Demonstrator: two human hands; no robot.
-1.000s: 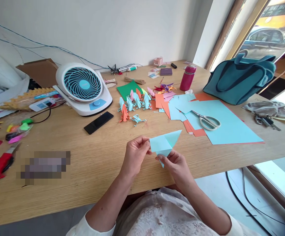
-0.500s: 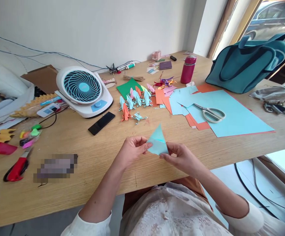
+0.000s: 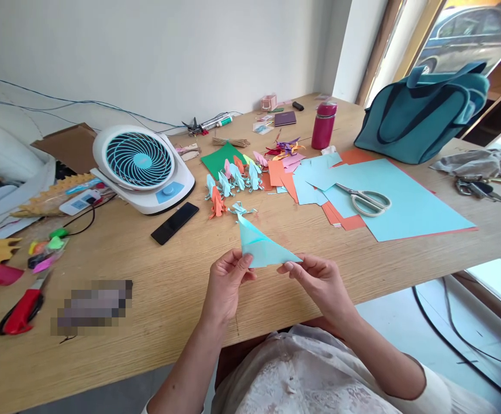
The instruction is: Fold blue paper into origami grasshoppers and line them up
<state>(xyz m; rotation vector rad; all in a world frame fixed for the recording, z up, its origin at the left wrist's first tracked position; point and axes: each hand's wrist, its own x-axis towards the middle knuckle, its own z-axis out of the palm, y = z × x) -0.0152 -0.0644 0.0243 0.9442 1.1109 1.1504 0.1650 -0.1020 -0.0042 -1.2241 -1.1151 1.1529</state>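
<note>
A light-blue sheet of origami paper (image 3: 264, 246), folded into a triangle with a crease across it, is held up above the near part of the table. My left hand (image 3: 229, 282) pinches its lower left corner between thumb and fingers. At the right tip, my right hand (image 3: 319, 282) has the paper pinched in the same way. Just beyond the paper's top point stands a small light-blue folded paper figure (image 3: 241, 210). Behind it, several more folded figures, among them an orange one (image 3: 217, 202), are grouped together.
White-handled scissors (image 3: 364, 200) lie on large light-blue sheets (image 3: 418, 201) at the right. A white fan (image 3: 144, 167) and a black phone (image 3: 175, 223) are at the left, with red-handled scissors (image 3: 23, 307) nearer. A magenta bottle (image 3: 324, 126) and a teal bag (image 3: 423, 115) stand behind.
The paper has been turned and now shows as a wider triangle, its tip pointing right. My left hand has shifted left to the lower left corner, and my right hand now grips the right tip.
</note>
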